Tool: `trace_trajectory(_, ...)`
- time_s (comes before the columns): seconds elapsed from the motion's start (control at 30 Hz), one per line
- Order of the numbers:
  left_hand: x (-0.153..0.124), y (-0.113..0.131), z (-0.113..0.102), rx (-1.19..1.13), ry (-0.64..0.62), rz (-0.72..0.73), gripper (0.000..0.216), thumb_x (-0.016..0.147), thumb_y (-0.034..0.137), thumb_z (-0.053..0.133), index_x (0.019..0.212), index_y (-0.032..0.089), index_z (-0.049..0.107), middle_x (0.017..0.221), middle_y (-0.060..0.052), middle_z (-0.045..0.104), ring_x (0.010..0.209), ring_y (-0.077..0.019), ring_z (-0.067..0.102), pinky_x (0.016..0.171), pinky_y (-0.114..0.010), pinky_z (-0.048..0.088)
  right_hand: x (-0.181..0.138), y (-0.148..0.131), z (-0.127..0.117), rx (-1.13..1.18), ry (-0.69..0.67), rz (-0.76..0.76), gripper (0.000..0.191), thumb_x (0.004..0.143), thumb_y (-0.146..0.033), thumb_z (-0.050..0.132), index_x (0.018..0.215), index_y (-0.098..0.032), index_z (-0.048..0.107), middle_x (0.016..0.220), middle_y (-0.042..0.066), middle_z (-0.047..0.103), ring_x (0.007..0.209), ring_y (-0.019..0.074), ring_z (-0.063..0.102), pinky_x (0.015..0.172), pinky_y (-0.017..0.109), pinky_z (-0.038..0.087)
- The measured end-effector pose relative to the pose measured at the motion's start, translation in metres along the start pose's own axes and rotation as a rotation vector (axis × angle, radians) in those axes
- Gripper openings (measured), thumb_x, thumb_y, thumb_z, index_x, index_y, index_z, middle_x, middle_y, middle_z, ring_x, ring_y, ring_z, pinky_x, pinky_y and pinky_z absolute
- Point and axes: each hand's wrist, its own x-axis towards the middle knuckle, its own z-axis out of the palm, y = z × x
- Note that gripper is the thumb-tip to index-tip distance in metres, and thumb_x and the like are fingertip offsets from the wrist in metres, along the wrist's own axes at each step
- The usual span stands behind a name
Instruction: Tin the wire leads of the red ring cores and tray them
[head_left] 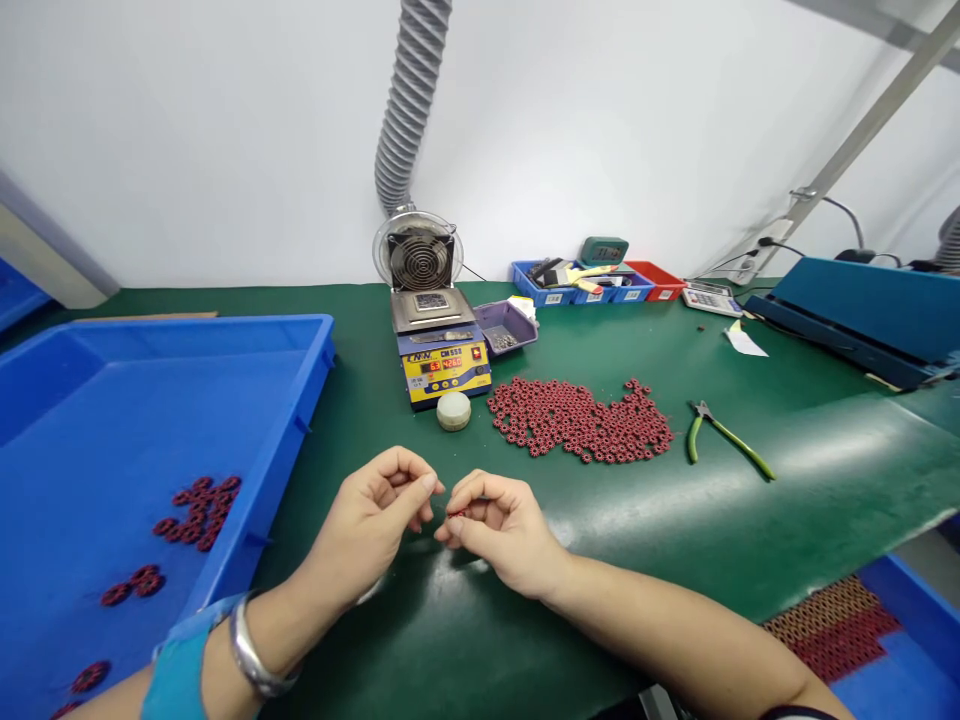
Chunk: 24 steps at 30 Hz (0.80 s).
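Both my hands meet over the green mat (465,600) near its front edge. My right hand (499,530) pinches a small red wound ring (457,513) between thumb and fingers. My left hand (375,520) is curled closed right beside it, fingertips pinched together near the ring; what they grip, if anything, is too small to make out. A heap of the same red rings (581,420) lies farther back on the mat. More red rings (196,510) lie scattered in the big blue tray (150,400) on my left.
A yellow-fronted solder pot (442,350) with a fan and grey exhaust hose stands at the back centre, a round white tin (454,411) before it. Green-handled cutters (724,440) lie right of the heap. Small bins (592,282), a calculator and a blue machine (862,310) sit behind.
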Motion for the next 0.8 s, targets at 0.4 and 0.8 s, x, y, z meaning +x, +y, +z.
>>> trace_trajectory(0.4, -0.003, -0.012, -0.001, 0.130, -0.185, -0.012, 0.022, 0.077, 0.037, 0.062, 0.073, 0.016, 0.055, 0.064, 0.003, 0.052, 0.057, -0.0106, 0.046, 0.052, -0.022, 0.037, 0.003, -0.004, -0.006, -0.344, 0.093, -0.104, 0.034, 0.062, -0.021, 0.073, 0.091, -0.017, 0.058, 0.078, 0.000, 0.063, 0.064, 0.0087, 0.062, 0.064, 0.023, 0.052)
trace_trajectory(0.8, 0.001, -0.003, -0.005, 0.262, -0.015, 0.134, 0.019, 0.078, 0.037, 0.061, 0.072, 0.019, 0.056, 0.063, 0.003, 0.055, 0.059, -0.0124, 0.050, 0.055, -0.022, 0.040, 0.005, -0.009, -0.007, -0.300, 0.104, 0.027, 0.032, 0.055, -0.022, 0.079, 0.078, -0.016, 0.057, 0.070, -0.003, 0.062, 0.057, 0.0071, 0.059, 0.059, 0.020, 0.049)
